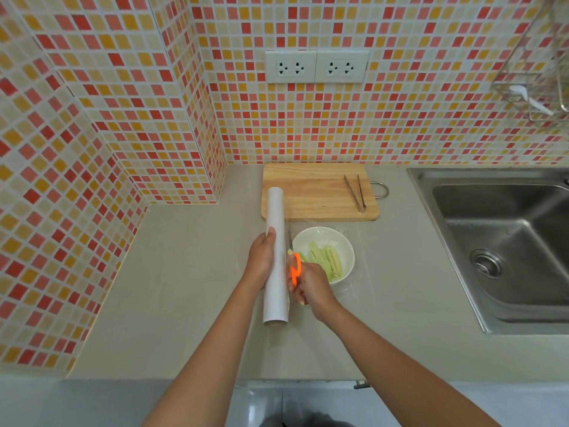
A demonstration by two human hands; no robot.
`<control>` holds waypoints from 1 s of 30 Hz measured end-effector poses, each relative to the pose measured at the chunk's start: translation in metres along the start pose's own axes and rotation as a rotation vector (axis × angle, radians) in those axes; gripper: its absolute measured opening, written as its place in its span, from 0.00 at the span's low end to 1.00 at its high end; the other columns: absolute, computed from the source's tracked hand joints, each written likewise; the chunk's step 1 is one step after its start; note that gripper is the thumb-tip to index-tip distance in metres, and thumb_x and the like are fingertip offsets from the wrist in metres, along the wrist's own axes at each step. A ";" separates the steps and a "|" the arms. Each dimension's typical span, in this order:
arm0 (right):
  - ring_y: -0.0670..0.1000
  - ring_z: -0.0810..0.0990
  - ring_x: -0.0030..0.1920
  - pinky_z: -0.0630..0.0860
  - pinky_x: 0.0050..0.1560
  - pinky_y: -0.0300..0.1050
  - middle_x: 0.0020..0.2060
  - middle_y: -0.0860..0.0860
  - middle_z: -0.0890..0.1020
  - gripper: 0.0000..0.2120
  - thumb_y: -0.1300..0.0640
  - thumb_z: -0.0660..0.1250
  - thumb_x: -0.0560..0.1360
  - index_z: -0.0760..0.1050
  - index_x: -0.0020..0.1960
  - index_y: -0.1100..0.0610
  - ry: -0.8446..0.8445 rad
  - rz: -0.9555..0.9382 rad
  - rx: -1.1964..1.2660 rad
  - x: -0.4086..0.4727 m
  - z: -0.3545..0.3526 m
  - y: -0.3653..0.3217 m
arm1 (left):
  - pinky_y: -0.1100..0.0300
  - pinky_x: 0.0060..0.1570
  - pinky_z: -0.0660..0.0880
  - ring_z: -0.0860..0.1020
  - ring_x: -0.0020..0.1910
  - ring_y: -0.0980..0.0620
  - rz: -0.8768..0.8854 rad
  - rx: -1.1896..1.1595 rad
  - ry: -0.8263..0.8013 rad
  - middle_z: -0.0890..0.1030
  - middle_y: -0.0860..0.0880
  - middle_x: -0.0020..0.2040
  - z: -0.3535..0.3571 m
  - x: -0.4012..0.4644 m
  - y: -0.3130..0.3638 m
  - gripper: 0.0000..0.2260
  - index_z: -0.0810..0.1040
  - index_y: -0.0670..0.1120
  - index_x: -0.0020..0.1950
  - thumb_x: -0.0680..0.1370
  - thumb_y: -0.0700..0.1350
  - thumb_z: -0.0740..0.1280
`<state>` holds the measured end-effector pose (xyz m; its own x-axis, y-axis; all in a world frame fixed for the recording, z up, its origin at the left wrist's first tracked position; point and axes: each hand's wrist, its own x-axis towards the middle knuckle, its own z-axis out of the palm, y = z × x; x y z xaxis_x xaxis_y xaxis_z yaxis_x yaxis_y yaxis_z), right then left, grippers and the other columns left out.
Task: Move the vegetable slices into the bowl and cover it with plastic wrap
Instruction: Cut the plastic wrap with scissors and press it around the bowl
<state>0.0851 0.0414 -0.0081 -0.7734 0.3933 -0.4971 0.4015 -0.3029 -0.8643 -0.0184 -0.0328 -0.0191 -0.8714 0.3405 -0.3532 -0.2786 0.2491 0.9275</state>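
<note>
Left hand [261,260] grips the plastic wrap roll [276,257], fingers curled round its middle, thumb up the near side; roll lies lengthwise, pointing from the person toward the cutting board [317,192]. Right hand [309,288] holds orange-handled scissors [294,266], fingers clamped through and around the handles; blades point away, running along the roll's right edge, just beside the bowl [345,245]. Cannot tell whether the blades are parted. Step in hand, as I judge it: cutting the drawn sheet free of the roll. To do it well, keep the film taut between roll and bowl, hold the roll steady and low, and run the cut straight and close to the roll so the sheet keeps enough margin all round the rim; slack film will likely bunch and cling to itself. Containers: white bowl on the tabletop [191,272], holding pale green and yellowish vegetable slices [323,258] laid roughly side by side; clear film [354,282] appears already spread over it and onto the tabletop to its right. Cutting board behind the bowl carries only metal tongs [355,194]. Steel sink [505,241] at right, basin holds nothing visible but its drain.
</note>
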 end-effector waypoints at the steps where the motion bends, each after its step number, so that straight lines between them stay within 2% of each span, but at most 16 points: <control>1: 0.49 0.64 0.15 0.57 0.18 0.33 0.21 0.53 0.73 0.22 0.47 0.63 0.77 0.72 0.29 0.59 0.001 -0.005 -0.007 0.001 0.000 -0.001 | 0.52 0.43 0.70 0.74 0.41 0.46 -0.002 -0.011 -0.003 0.74 0.41 0.42 0.000 -0.001 0.000 0.16 0.71 0.45 0.43 0.83 0.54 0.55; 6: 0.50 0.63 0.15 0.57 0.19 0.33 0.22 0.54 0.73 0.22 0.47 0.63 0.76 0.71 0.29 0.59 0.002 -0.027 -0.042 0.008 -0.001 -0.002 | 0.52 0.43 0.69 0.73 0.40 0.45 0.007 -0.034 -0.012 0.73 0.40 0.41 0.002 -0.003 0.002 0.16 0.70 0.43 0.44 0.83 0.53 0.55; 9: 0.51 0.64 0.15 0.58 0.19 0.33 0.22 0.53 0.74 0.23 0.44 0.63 0.76 0.72 0.29 0.58 0.010 -0.017 -0.058 0.011 -0.001 -0.003 | 0.52 0.43 0.69 0.73 0.41 0.45 0.015 -0.038 -0.012 0.73 0.39 0.42 0.001 -0.005 0.003 0.16 0.71 0.41 0.45 0.83 0.52 0.55; 15: 0.50 0.64 0.15 0.56 0.19 0.33 0.21 0.53 0.73 0.23 0.44 0.63 0.76 0.71 0.29 0.58 0.018 -0.036 -0.050 0.019 -0.002 -0.009 | 0.47 0.45 0.72 0.75 0.40 0.41 -0.007 -0.057 -0.033 0.75 0.35 0.42 0.003 -0.008 0.006 0.18 0.72 0.39 0.47 0.83 0.52 0.54; 24: 0.50 0.63 0.16 0.56 0.19 0.34 0.22 0.54 0.74 0.23 0.44 0.64 0.76 0.71 0.29 0.58 0.022 -0.027 -0.050 0.025 -0.003 -0.019 | 0.52 0.43 0.72 0.76 0.39 0.44 -0.007 -0.037 -0.018 0.77 0.37 0.42 0.002 -0.008 0.006 0.21 0.75 0.34 0.51 0.83 0.52 0.55; 27: 0.49 0.63 0.16 0.56 0.19 0.34 0.23 0.54 0.73 0.23 0.45 0.64 0.76 0.71 0.29 0.58 0.020 -0.028 -0.049 0.026 -0.002 -0.020 | 0.51 0.43 0.72 0.76 0.39 0.43 -0.006 -0.050 -0.031 0.77 0.36 0.41 0.002 -0.009 0.008 0.21 0.74 0.34 0.50 0.83 0.53 0.55; 30: 0.49 0.63 0.16 0.57 0.19 0.34 0.22 0.53 0.74 0.24 0.43 0.64 0.75 0.72 0.28 0.58 0.029 -0.031 -0.062 0.028 -0.002 -0.023 | 0.50 0.45 0.73 0.77 0.40 0.42 -0.011 -0.047 -0.034 0.77 0.35 0.43 0.002 -0.010 0.009 0.24 0.74 0.31 0.55 0.83 0.53 0.55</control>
<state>0.0553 0.0606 -0.0025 -0.7715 0.4272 -0.4715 0.4083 -0.2359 -0.8819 -0.0118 -0.0322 -0.0075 -0.8541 0.3692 -0.3662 -0.3072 0.2100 0.9282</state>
